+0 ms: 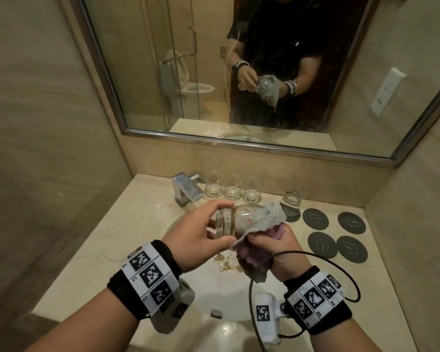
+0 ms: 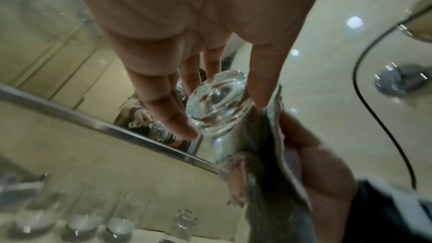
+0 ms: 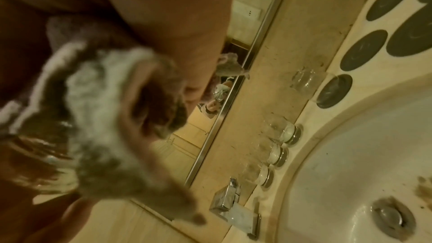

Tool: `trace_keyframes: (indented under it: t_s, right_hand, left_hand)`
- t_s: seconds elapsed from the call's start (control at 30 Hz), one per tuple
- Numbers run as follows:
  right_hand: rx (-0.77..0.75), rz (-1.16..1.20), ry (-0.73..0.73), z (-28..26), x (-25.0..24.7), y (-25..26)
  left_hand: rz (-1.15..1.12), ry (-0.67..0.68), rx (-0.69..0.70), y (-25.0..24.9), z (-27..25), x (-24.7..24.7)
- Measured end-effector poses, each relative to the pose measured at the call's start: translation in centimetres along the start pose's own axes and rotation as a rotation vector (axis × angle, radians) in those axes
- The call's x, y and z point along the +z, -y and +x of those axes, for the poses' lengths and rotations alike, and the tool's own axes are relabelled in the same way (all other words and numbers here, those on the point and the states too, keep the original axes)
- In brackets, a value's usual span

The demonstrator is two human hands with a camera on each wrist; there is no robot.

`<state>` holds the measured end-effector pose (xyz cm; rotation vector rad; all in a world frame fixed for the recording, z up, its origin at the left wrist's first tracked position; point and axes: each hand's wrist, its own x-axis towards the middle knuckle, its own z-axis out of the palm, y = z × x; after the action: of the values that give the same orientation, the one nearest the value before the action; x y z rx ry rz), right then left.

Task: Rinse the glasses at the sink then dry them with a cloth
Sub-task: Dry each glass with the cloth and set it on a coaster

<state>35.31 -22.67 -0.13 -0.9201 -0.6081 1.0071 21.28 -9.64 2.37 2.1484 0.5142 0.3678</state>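
Clear glass [image 1: 229,222] on its side: left hand [image 1: 201,232] grips its base, right hand [image 1: 274,247] clutches grey cloth [image 1: 267,217].

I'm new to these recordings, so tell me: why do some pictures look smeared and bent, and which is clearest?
Head view is sharpest, though its wide lens bows the mirror frame. Left wrist view keeps the held glass crisp while the standing glasses smear. Right wrist view blurs the cloth close to the lens, under dim yellow light; the sink reads better.
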Motion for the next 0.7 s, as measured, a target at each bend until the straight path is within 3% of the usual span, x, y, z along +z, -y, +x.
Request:
trace_keyframes:
  t_s: [0.2,0.27,0.4,0.47,0.6,0.7]
  right_hand:
    - [-0.039,-0.040,0.078,-0.10,-0.29,0.09]
    - [-0.035,-0.052,0.074,0.07,-0.33,0.01]
    - [-0.055,0.058,-0.074,0.51,-0.42,-0.40]
    - [-0.057,0.046,-0.055,0.44,-0.07,-0.50]
    - [-0.022,-0.075,0.011,0.03,0.08,-0.59]
    - [-0.014,-0.056,0.047,-0.14,0.40,-0.52]
  left_hand:
    - [-0.416,0.000,-0.289,0.29,0.50,0.34]
    - [-0.363,-0.008,-0.229,0.17,0.50,0.46]
    - [0.051,0.002,0.023,0.28,0.12,0.11]
    - [0.045,0.010,-0.028,0.13,0.06,-0.01]
    - [-0.316,0.003,-0.228,-0.22,0.28,0.01]
    - [-0.286,-0.010,-0.208,-0.17,0.49,-0.14]
